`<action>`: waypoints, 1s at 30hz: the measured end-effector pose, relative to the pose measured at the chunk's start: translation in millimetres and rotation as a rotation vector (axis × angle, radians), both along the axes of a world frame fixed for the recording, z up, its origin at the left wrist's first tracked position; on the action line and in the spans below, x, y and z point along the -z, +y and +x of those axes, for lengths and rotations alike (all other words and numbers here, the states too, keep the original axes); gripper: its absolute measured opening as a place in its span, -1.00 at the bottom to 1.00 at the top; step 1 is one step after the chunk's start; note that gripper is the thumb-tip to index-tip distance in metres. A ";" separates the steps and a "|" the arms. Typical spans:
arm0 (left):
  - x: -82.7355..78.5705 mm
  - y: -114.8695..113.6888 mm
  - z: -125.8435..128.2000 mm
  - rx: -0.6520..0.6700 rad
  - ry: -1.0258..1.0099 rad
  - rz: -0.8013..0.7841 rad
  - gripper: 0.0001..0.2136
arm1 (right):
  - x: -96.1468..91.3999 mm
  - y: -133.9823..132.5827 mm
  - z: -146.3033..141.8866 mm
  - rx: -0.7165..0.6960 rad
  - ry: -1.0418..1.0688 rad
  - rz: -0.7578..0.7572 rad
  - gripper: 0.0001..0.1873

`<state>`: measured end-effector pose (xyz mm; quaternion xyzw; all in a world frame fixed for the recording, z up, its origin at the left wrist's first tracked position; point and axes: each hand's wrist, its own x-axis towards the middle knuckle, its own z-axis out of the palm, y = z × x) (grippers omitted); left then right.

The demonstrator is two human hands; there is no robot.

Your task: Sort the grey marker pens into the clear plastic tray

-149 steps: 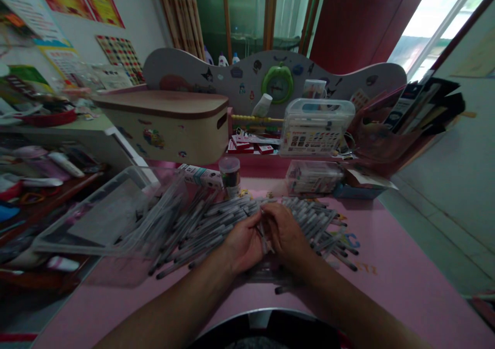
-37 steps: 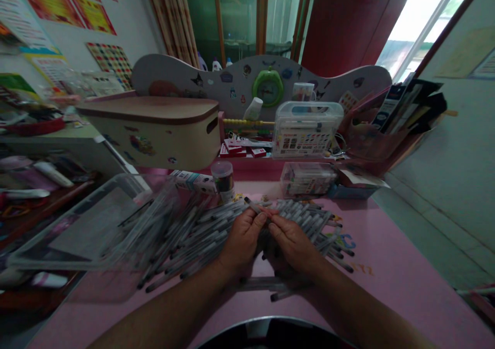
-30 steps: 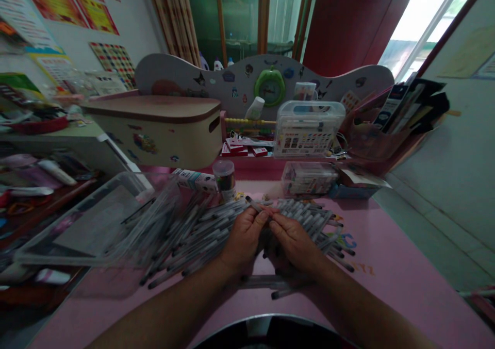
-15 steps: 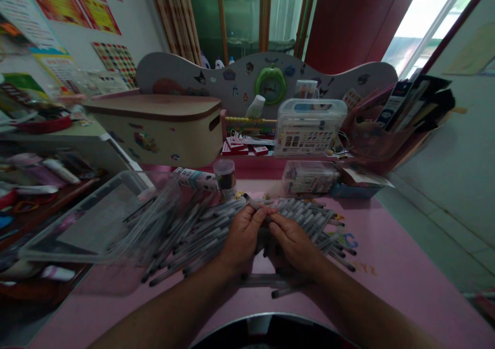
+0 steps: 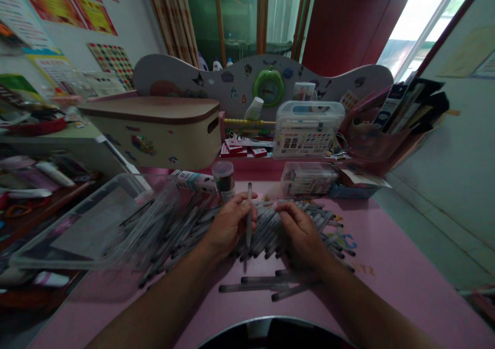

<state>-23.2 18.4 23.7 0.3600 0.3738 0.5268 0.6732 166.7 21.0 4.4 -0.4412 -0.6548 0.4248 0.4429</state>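
My left hand (image 5: 231, 224) grips a clear pen (image 5: 249, 222) with a dark end, held nearly upright between thumb and fingers. My right hand (image 5: 300, 230) hovers at the right part of a heap of similar pens (image 5: 266, 228), fingers bent and a little apart, with nothing visible in them. The heap spreads across the pink table (image 5: 402, 282) beneath and beyond both hands. Nearer to me, several loose pens (image 5: 253, 288) lie roughly crosswise, partly behind my right forearm.
A clear plastic bin (image 5: 36, 261) lies at the left with pens around its right side. Behind the heap stand a clear jar (image 5: 223, 179) and a clear box (image 5: 307, 179). A lidded cream box (image 5: 166, 137) and a handled case (image 5: 309, 130) are farther back.
My hands were together around a pen; now they are apart. The left has moved left with a pen turned upright, the right slightly right. Another pen shows at the near side.
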 end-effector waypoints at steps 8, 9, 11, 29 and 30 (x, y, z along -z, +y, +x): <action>3.5 -11.7 1.1 0.439 -0.094 -0.097 -0.71 | 0.9 0.6 -2.7 -0.062 0.075 -0.175 -0.51; 4.7 -11.9 1.2 0.467 -0.108 -0.113 -0.72 | 1.4 0.0 -2.8 -0.076 0.078 -0.195 -0.50; 6.5 -11.7 1.3 0.498 -0.138 -0.152 -0.75 | 1.8 -0.9 -3.3 -0.109 0.106 -0.240 -0.49; 13.2 -10.5 15.9 -0.143 -0.110 -0.130 -0.80 | 7.8 -2.5 -7.0 -0.004 0.182 -0.253 -0.63; 12.8 -10.1 15.9 -0.152 -0.118 -0.138 -0.81 | 8.5 -2.7 -7.1 -0.015 0.204 -0.232 -0.68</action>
